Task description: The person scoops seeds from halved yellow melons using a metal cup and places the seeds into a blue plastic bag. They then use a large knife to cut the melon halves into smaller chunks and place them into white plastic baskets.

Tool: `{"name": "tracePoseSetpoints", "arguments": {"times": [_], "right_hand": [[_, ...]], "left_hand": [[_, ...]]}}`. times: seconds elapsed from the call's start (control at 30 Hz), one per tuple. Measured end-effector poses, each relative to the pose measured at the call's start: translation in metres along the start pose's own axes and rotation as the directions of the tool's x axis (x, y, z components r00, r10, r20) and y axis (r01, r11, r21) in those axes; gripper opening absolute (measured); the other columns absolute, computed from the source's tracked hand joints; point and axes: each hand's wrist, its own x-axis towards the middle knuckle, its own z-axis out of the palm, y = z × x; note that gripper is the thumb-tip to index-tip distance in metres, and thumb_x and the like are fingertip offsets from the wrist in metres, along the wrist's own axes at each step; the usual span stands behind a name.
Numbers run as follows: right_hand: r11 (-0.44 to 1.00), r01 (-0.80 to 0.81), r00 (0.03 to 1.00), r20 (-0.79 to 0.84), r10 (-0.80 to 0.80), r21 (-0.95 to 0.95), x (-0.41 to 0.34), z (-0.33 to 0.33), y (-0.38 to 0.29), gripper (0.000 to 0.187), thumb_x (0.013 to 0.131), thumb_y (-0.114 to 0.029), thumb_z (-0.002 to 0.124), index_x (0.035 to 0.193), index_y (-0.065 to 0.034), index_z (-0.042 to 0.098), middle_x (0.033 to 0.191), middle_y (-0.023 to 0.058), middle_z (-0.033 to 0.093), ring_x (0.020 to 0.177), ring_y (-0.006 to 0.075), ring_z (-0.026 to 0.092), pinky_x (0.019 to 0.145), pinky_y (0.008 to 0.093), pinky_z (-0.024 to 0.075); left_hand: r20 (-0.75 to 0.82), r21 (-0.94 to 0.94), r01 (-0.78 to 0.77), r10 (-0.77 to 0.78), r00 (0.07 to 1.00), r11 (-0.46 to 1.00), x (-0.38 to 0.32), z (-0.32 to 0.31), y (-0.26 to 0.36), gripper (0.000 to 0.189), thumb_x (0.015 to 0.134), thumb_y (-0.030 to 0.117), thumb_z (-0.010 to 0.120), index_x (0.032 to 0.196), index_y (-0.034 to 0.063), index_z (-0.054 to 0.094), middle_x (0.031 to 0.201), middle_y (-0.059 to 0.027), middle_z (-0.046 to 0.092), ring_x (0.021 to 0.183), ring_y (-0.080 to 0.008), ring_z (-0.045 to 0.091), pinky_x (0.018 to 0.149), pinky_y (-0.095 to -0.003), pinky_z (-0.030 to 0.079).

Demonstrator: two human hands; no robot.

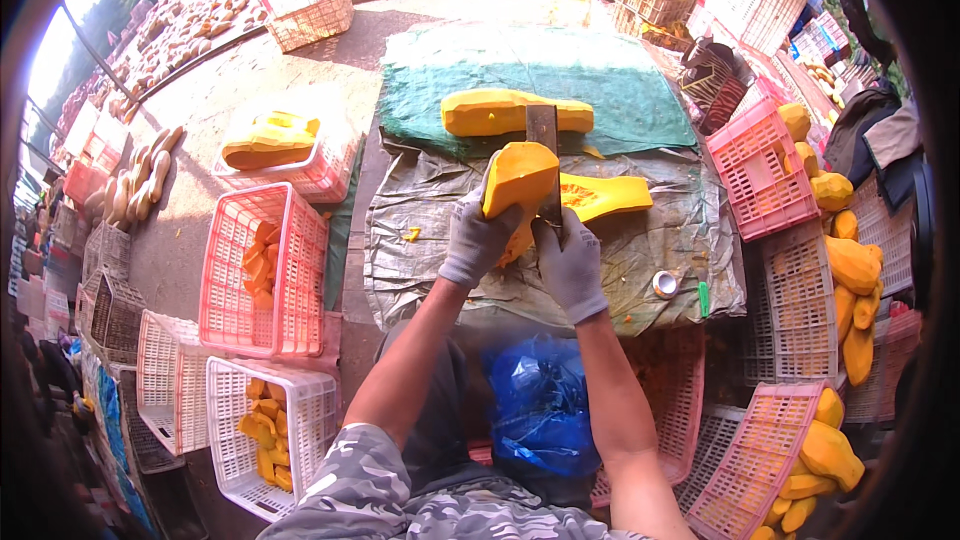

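Observation:
My left hand, in a grey work glove, grips a peeled piece of orange squash held up over the table. In my right hand, also gloved, is the handle of a broad knife, its dark blade pointing away from me beside the squash piece. Right of the blade lies a split squash half, its hollow showing. Beyond it a whole peeled squash rests crosswise on the green sheet, partly covered by the knife tip. Whether the blade touches the held piece, I cannot tell.
A tape roll and a green-handled tool lie near the table's right front. Crates with cut chunks, one pink and one white, stand at left. Pink crates and peeled squashes line the right. A blue plastic bag is below.

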Motion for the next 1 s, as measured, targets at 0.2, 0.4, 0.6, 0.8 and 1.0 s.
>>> {"name": "tracePoseSetpoints", "arguments": {"times": [0.2,0.4,0.6,0.8,1.0], "right_hand": [[1.0,0.013,0.994,-0.109,-0.011,0.019,-0.054,-0.048,-0.057,0.022,0.103,-0.014,0.062,0.116,0.0035,0.064,0.078,0.0082,0.067,0.068,0.0102,0.061,0.063,0.0282,0.0504],[0.972,0.178,0.981,-0.053,-0.188,-0.156,-0.062,-0.047,-0.094,0.022,0.101,-0.011,0.063,0.116,0.0036,0.063,0.079,0.0153,0.069,0.07,0.0204,0.069,0.065,0.0335,0.053],[0.974,0.134,0.991,0.002,-0.136,-0.182,-0.061,-0.043,-0.099,0.022,0.099,-0.01,0.063,0.115,0.0043,0.064,0.082,0.0207,0.07,0.074,0.0308,0.073,0.068,0.0381,0.055],[0.987,0.109,0.986,-0.11,-0.122,-0.115,-0.069,-0.045,-0.109,0.021,0.1,-0.01,0.062,0.115,0.0047,0.063,0.082,0.0206,0.07,0.075,0.0324,0.073,0.068,0.0381,0.0551],[0.939,0.118,0.992,-0.008,-0.128,-0.323,-0.061,-0.029,-0.103,0.023,0.099,-0.015,0.063,0.113,0.0041,0.063,0.085,0.0236,0.071,0.08,0.0401,0.072,0.068,0.0431,0.0556]], "left_hand": [[-0.052,-0.026,-0.057,0.055,0.997,0.998,-0.004,0.003,0.001,0.038,0.087,0.017,0.073,0.121,0.0006,0.067,0.087,-0.0143,0.074,0.076,-0.0235,0.072,0.072,-0.0361,0.056],[-0.056,0.023,0.0,0.002,0.998,1.0,-0.007,0.005,-0.001,0.027,0.091,0.021,0.073,0.108,0.0003,0.072,0.087,-0.0072,0.075,0.078,-0.0126,0.069,0.07,-0.0334,0.055],[-0.069,-0.067,-0.062,0.057,0.996,0.996,-0.01,0.006,-0.003,0.031,0.091,0.025,0.073,0.11,0.0007,0.071,0.087,-0.0085,0.075,0.079,-0.015,0.07,0.07,-0.0344,0.055],[-0.075,-0.022,-0.087,0.085,0.994,0.996,-0.008,0.005,-0.007,0.032,0.09,0.025,0.074,0.109,0.0004,0.071,0.086,-0.0103,0.075,0.078,-0.0174,0.071,0.07,-0.0354,0.055],[-0.107,0.06,-0.11,0.116,0.987,0.992,-0.003,0.008,-0.013,0.031,0.09,0.026,0.074,0.105,-0.0008,0.071,0.082,-0.0119,0.073,0.076,-0.017,0.071,0.068,-0.036,0.055]]}}
